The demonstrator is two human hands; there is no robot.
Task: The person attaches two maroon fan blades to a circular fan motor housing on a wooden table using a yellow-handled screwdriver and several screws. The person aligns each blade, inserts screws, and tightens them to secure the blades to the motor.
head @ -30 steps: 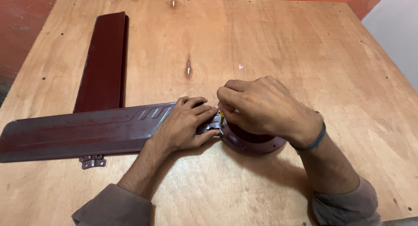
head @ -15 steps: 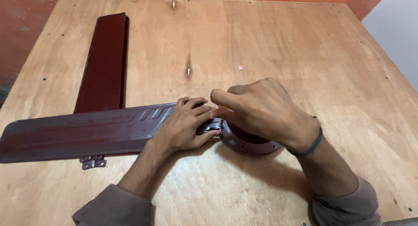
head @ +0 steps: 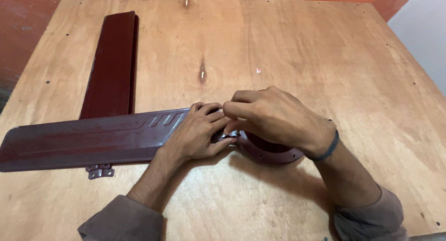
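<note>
A dark maroon fan blade lies flat across the left of the plywood table. My left hand presses down on its inner end, fingers curled over the blade's bracket. Touching that end sits a round maroon motor hub with small holes in its rim. My right hand arches over the hub, thumb and forefinger pinched together at the joint between blade and hub. What the fingertips pinch is hidden. A dark band circles my right wrist.
A second maroon blade lies lengthwise at the far left, its near end under the first blade. A small metal bracket pokes out below the near blade. An orange wall borders the table's far edge.
My right hand has shifted slightly left over the hub and its fingers have turned a little at the joint. The left hand and both blades have stayed put.
</note>
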